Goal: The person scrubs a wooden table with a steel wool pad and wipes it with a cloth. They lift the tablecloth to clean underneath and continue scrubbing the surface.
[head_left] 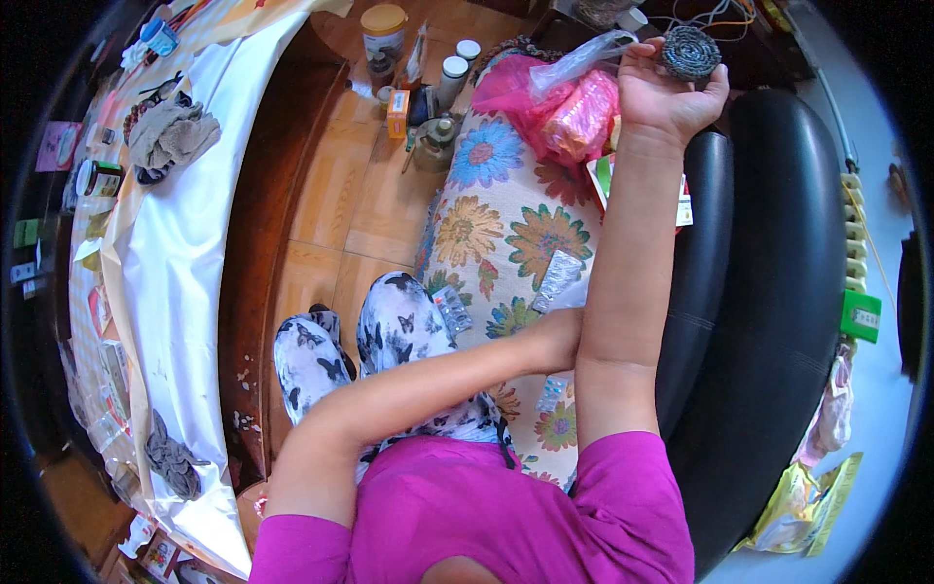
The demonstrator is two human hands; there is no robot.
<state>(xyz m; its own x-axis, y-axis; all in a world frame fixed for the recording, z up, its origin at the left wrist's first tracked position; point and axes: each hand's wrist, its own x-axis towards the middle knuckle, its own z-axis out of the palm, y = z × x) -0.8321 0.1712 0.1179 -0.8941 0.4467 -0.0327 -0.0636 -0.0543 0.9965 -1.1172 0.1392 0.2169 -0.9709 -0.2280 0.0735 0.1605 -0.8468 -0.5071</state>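
Coiled grey disc (692, 53) at upper right, past the rest: white-covered worktop (180, 268), yellow-lidded jar (384, 37) on the floor (370, 200), flowered seat (465, 231), left hand (557, 341) near a silver blister pack (558, 277), fingers hidden behind the right forearm (630, 253), so I cannot tell their state; pink bag (581, 119); right hand (666, 99) palm up, fingers and thumb bent about the disc, holding it.

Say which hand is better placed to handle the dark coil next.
Probably the right hand: it reaches out and holds the dark coil. The left hand is far lower in view, partly hidden by the right forearm.
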